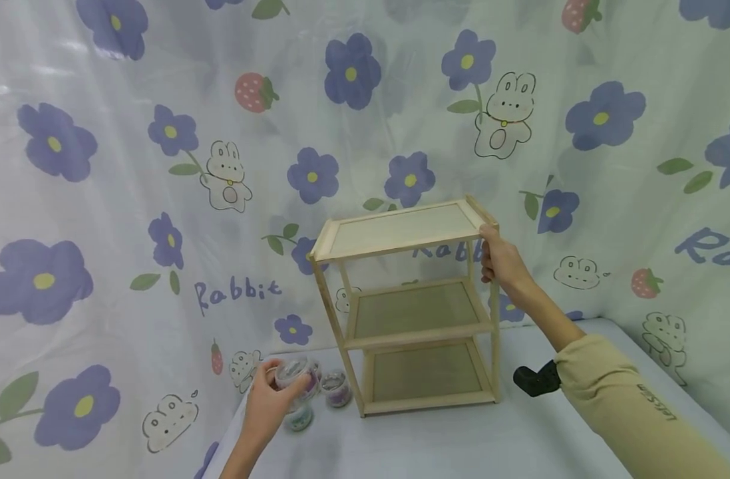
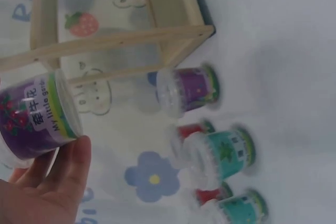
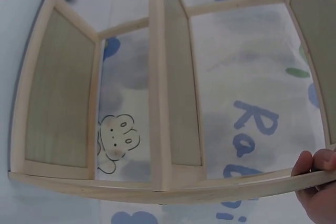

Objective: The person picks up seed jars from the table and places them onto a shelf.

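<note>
My left hand (image 1: 267, 402) holds a purple plastic cup (image 2: 32, 114) with a clear lid and a printed "My little garden" label, raised in front of the other cups. My right hand (image 1: 504, 265) grips the top right front corner of a three-tier wooden shelf (image 1: 421, 338), fingers curled round its post. Its tiers carry nothing. Close by the shelf's left front leg stands another purple cup (image 1: 336, 391). A teal cup (image 1: 299, 419) stands beneath the raised one in the head view; a second teal cup (image 2: 245, 209) and red cups (image 2: 191, 129) show in the left wrist view.
A white-covered table (image 1: 424, 442) bears everything. On it, right of the shelf, lies a black object (image 1: 537, 379) beside my right sleeve. Behind hangs a curtain (image 1: 365, 146) printed with flowers and rabbits, close to the shelf's back.
</note>
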The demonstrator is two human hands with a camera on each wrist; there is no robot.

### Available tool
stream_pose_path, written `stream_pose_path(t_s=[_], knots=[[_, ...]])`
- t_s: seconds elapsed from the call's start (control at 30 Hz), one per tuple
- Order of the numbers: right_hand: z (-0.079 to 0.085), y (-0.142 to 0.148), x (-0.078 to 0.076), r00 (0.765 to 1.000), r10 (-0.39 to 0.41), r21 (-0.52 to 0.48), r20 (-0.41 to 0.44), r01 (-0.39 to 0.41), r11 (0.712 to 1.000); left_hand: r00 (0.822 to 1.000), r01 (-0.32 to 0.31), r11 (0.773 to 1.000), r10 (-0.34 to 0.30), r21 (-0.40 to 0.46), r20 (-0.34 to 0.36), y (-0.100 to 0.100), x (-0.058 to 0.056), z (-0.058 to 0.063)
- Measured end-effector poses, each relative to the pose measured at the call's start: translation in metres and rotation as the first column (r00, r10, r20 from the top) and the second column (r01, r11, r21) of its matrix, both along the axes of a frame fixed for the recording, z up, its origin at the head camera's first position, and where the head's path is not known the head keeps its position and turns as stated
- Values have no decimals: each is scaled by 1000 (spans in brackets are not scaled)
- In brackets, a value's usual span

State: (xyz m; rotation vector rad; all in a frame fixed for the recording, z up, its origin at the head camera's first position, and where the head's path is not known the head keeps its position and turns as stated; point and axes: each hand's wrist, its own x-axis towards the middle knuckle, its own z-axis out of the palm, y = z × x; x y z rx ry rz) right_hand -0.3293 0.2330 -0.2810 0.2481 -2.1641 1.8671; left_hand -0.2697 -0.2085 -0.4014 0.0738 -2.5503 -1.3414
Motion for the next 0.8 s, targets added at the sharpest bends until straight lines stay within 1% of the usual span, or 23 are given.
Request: stream_pose_path(t_s=[0.2,0.5,0.6,0.8], knots=[[0,1,-2,1000,-7,-2,1,7,1000,999,32,999,-32,15,11,3,-2,20],[0,0,-1,1000,-16,-1,-13,16,1000,998,50,999,-50,15,-24,5,-5,33],[0,-2,-1,999,-29,5,-22,29,1000,998,48,999,-48,-9,-41,6,-5,39],[-1,-2,-4,999,-38,6,-26,38,999,996,55,998,-56,-27,-65,8,-7,54]])
